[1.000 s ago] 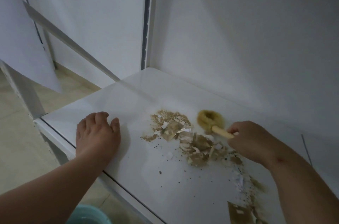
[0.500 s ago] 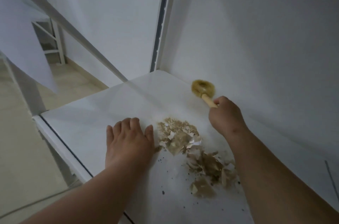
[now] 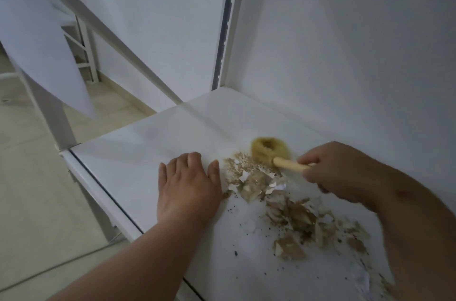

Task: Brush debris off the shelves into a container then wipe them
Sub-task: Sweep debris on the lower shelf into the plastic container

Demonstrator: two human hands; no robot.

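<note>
A white shelf point(image 3: 153, 142) carries a spread of brown and white debris point(image 3: 278, 199) running from its middle toward the lower right. My right hand point(image 3: 340, 172) grips the wooden handle of a round yellow-bristled brush point(image 3: 269, 150), whose head rests on the shelf at the far edge of the debris. My left hand point(image 3: 187, 184) lies flat, palm down, on the shelf just left of the debris, fingers straight and pointing away from me. No container is in view.
The shelf's white back wall point(image 3: 345, 53) rises right behind the brush. A white upright post point(image 3: 232, 21) stands at the back left corner. The front edge point(image 3: 98, 182) drops to a beige tiled floor point(image 3: 37, 202). A diagonal white brace point(image 3: 111, 39) crosses the left side.
My right hand has pulled the brush from the back of the shelf toward me, down to the far edge of the debris. My left hand stays flat beside the pile.
</note>
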